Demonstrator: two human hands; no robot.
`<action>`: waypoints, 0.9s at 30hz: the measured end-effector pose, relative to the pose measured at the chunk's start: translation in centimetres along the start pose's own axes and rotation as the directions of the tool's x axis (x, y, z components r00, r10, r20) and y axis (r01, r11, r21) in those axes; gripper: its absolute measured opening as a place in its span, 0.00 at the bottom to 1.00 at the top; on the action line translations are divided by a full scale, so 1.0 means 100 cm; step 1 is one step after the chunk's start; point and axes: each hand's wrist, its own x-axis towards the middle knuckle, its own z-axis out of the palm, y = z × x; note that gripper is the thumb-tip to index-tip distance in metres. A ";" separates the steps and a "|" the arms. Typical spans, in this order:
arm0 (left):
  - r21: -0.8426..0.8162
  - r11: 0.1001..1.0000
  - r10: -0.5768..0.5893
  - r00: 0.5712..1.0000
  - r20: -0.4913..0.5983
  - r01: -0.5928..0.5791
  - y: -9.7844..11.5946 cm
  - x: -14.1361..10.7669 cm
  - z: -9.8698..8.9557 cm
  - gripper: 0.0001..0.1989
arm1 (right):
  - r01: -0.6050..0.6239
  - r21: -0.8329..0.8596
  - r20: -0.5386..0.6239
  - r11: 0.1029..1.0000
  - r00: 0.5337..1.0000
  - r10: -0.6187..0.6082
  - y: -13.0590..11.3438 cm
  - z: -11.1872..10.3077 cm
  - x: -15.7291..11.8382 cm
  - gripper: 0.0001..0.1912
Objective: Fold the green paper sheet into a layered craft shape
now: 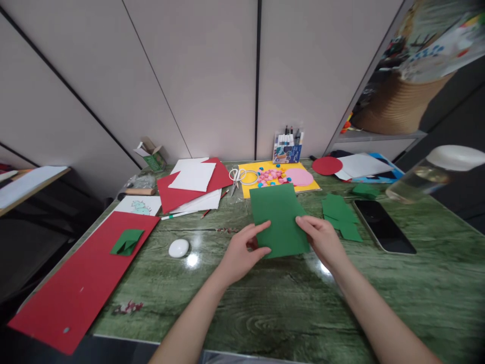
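Note:
A sheet of green paper (280,217) is held up over the table between both hands. My left hand (244,253) pinches its lower left edge, with the thumb in front and the index finger stretched along the paper. On the other side, my right hand (322,237) grips the right edge between thumb and fingers. Right of that hand lie several cut green paper pieces (341,215). A small folded green paper (128,241) rests on a long red sheet (79,278) at the left.
Scissors (235,179) lie beside yellow paper (248,191) bearing pink and blue pom-poms (269,177). A phone (382,225) and a clear bottle (420,177) stand to the right. A white oval object (178,248) sits left of my hands. A marker box (287,147) is against the wall.

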 end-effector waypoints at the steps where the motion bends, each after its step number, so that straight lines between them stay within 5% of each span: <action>1: 0.002 1.000 -0.004 1.000 0.013 0.004 0.000 0.000 0.000 0.29 | 0.008 -0.009 -0.009 1.000 1.000 -0.008 0.000 0.000 -0.001 0.17; 11: -0.097 0.995 -0.026 0.988 -0.153 0.011 -0.010 0.002 -0.006 0.24 | 0.060 -0.197 0.175 0.979 0.984 -0.026 -0.015 0.006 -0.007 0.24; 14: -0.173 0.984 -0.051 0.993 -0.103 0.033 -0.010 0.003 -0.008 0.23 | 0.044 -0.188 0.166 0.981 0.986 -0.012 -0.013 0.007 -0.008 0.21; 18: -0.281 0.955 -0.085 0.996 0.030 0.090 -0.006 0.003 -0.008 0.22 | -0.035 -0.204 0.016 0.978 0.999 0.039 -0.005 0.006 -0.011 0.16; 22: -0.325 0.936 -0.121 0.991 0.062 0.135 -0.005 0.002 -0.006 0.22 | -0.020 -0.320 0.020 0.947 0.999 0.027 -0.001 0.006 -0.014 0.19; 27: -0.411 0.909 -0.128 0.985 -0.114 0.070 -0.010 0.007 -0.011 0.28 | 0.093 -0.363 0.194 0.927 0.981 -0.023 -0.006 0.006 -0.016 0.20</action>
